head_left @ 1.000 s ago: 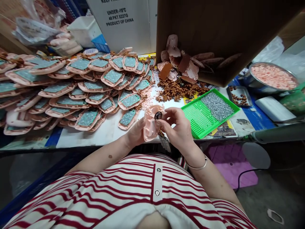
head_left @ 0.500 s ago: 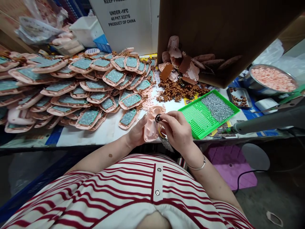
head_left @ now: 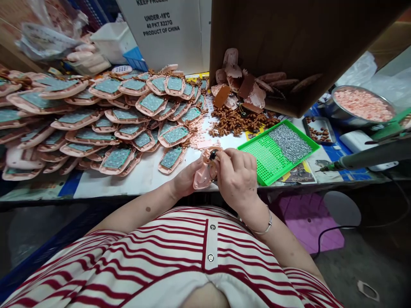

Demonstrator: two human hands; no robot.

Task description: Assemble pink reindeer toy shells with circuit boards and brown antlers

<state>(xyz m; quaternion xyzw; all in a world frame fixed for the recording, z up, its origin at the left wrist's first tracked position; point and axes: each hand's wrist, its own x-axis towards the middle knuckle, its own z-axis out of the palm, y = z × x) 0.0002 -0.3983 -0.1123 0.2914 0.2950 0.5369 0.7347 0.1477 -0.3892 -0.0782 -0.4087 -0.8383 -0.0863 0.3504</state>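
My left hand (head_left: pixel 185 179) is closed around a pink plastic shell (head_left: pixel 201 178), held tilted over the table's front edge. With bent fingers, my right hand (head_left: pixel 238 177) pinches a small round black speaker (head_left: pixel 213 154) at the shell's upper end. Those fingers cover much of the shell's right side and the wires. Whether the speaker is seated in the shell or only touching it, I cannot tell.
Stacked pink shells with blue-green boards (head_left: pixel 117 158) fill the left. Brown wire bundles (head_left: pixel 237 122) lie ahead, beneath a cardboard box (head_left: pixel 272 42). To the right are a green tray (head_left: pixel 272 173) of screws, a metal bowl (head_left: pixel 337 113) of pink pieces and a screwdriver (head_left: pixel 353 160).
The right hand has turned and closed in on the shell, bringing the speaker against its upper end. The shell has tilted, and the yellow wire seen before is hidden now.
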